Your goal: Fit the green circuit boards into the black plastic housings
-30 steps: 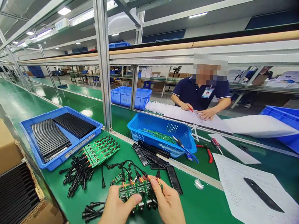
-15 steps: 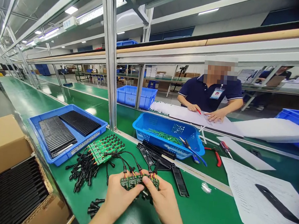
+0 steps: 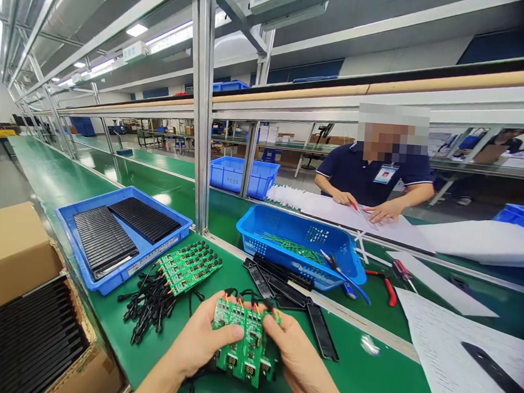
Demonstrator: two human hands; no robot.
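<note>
Several green circuit boards [image 3: 243,345] with small digit displays and wires at their upper ends are held side by side between my hands. My left hand [image 3: 210,336] is closed on their left edge, thumb across the front. On the right edge, my right hand [image 3: 289,348] grips them with thumb and fingers. Left of my hands lies a stack of more circuit boards [image 3: 189,266] with black connector cables [image 3: 149,308] spread beside it. Black plastic housings [image 3: 322,329] lie behind and right of my hands.
A blue tray [image 3: 97,284] of black strips stands at left, beside cardboard boxes [image 3: 12,239]. Ahead is a blue basket [image 3: 260,217] with green pieces and pliers. Printed paper [image 3: 439,352] and a screwdriver [image 3: 404,272] lie right. Across the bench a person [image 3: 375,174] works over white sheets.
The held boards have tilted up, so their faces and displays now show toward me. My hands still grip both sides. The whole view has shifted slightly.
</note>
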